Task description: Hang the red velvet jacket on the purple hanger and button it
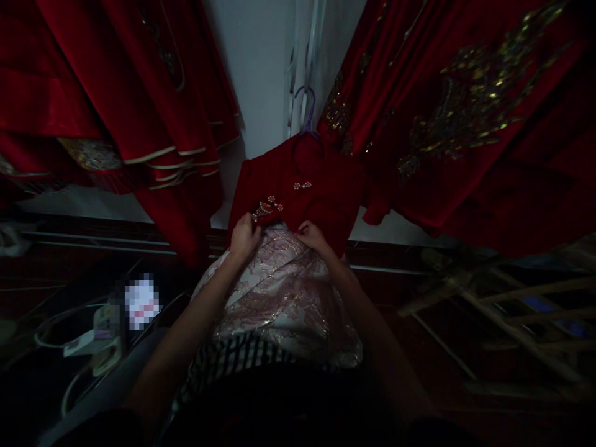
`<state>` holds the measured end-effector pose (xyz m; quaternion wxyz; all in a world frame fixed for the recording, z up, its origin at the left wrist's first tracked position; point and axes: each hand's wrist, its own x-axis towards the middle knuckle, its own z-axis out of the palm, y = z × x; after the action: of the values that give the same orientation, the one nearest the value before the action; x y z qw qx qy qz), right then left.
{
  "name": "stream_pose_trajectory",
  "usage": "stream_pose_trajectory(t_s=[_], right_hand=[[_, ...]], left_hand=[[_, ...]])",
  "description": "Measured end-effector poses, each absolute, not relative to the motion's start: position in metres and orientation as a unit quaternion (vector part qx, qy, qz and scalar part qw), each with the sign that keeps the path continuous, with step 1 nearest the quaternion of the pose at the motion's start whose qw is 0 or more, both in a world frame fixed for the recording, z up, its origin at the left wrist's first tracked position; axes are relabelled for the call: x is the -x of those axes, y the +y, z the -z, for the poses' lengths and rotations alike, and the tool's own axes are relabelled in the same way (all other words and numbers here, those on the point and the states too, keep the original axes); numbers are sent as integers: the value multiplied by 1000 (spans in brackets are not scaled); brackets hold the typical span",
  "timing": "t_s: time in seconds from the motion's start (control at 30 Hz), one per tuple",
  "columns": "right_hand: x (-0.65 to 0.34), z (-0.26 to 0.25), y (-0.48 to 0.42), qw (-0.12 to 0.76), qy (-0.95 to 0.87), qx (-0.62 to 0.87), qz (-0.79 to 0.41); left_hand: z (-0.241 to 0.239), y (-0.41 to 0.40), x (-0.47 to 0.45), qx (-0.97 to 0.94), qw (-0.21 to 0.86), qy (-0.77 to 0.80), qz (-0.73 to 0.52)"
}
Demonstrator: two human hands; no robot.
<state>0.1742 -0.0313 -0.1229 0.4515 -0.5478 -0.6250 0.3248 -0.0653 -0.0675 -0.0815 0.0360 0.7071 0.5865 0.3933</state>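
A red jacket (326,205) with beaded ornaments hangs in front of me on a dark purple hanger (313,115). Below its front lies a pale pink brocade skirt (279,279) with a metallic sheen, spread over my lap. My left hand (246,239) is closed on the jacket's lower front edge, just beside a beaded ornament (269,206). On the other side my right hand (313,236) pinches the jacket's edge, thumb and fingers together. Both hands rest close above the brocade. The fingertips are partly lost in the dim light.
Red garments with pale trim (181,124) hang at the left, and a red garment with gold sequins (479,93) hangs at the right. A lit, blurred-out screen (142,301) lies at lower left beside white cables. A wooden rack (512,310) stands at lower right.
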Motion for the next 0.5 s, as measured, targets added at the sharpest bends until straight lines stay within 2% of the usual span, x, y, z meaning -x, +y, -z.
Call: stream_pose_trajectory(t_s=[0.13, 0.3, 0.4, 0.5], right_hand=[[-167, 129, -39, 493, -640, 514, -286], [-159, 128, -56, 566, -593, 510, -260], [-153, 118, -66, 572, -610, 453, -309], [-144, 110, -74, 530, -646, 386, -390]], left_hand=[[65, -80, 39, -662, 6, 543, -517], [117, -96, -2, -624, 66, 535, -565], [147, -101, -12, -648, 103, 506, -559], [153, -99, -11, -653, 120, 487, -567]])
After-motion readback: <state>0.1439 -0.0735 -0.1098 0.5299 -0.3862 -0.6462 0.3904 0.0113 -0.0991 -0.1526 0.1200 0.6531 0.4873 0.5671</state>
